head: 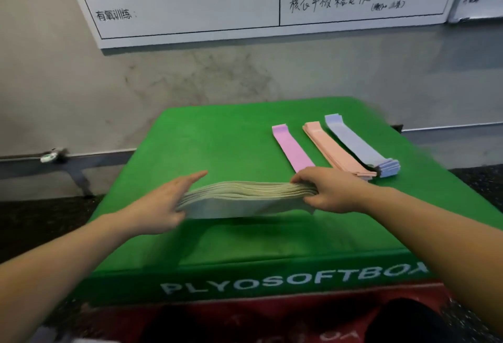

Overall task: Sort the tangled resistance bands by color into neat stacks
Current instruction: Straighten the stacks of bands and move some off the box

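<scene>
Both hands are on a thick stack of pale green flat rubber bands (245,198), held just above the green padded plyo box (217,138) near its middle. The right hand (330,193) grips the stack's right end, thumb underneath and fingers curled over the top. The left hand (166,201) lies against the left end with fingers straight; it is blurred, so I can't say whether the thumb hooks under. Beyond the right hand, three sorted stacks lie side by side on the box: a flat pink-violet band (291,146), a peach-coloured stack (332,149) just beside it, and a lavender-blue stack (359,144) touching the peach one. A whiteboard with handwritten Chinese text (245,2) hangs on the grey wall behind.
</scene>
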`<state>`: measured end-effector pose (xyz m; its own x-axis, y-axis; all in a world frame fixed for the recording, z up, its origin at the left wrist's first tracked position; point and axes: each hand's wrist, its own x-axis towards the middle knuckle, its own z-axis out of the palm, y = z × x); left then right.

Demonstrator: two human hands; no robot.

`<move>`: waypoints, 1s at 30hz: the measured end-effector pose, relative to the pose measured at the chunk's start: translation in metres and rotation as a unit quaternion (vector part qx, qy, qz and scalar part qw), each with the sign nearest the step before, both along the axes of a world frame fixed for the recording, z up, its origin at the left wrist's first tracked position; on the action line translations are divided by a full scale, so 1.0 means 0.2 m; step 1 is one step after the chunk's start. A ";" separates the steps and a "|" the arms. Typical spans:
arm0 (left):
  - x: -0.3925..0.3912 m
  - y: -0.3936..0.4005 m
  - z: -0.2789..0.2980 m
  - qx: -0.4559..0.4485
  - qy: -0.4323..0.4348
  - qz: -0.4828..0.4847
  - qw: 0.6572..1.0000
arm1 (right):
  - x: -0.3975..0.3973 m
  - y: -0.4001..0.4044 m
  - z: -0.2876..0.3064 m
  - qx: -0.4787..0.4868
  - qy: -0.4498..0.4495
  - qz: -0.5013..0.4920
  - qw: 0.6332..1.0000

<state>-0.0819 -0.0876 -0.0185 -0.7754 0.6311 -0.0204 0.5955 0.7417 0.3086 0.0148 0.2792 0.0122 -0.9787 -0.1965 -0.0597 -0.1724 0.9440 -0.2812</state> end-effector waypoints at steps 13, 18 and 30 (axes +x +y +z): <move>0.04 0.04 -0.06 -0.216 0.089 0.008 0.972 | -0.01 -0.17 -0.16 0.206 0.008 -0.006 0.979; 0.07 0.05 -0.07 -0.226 0.130 -0.025 0.965 | 0.02 -0.32 -0.25 0.274 0.020 -0.061 0.960; 0.07 0.00 -0.13 -0.148 0.212 -0.058 0.964 | -0.09 -0.64 -0.30 0.111 0.081 0.087 0.987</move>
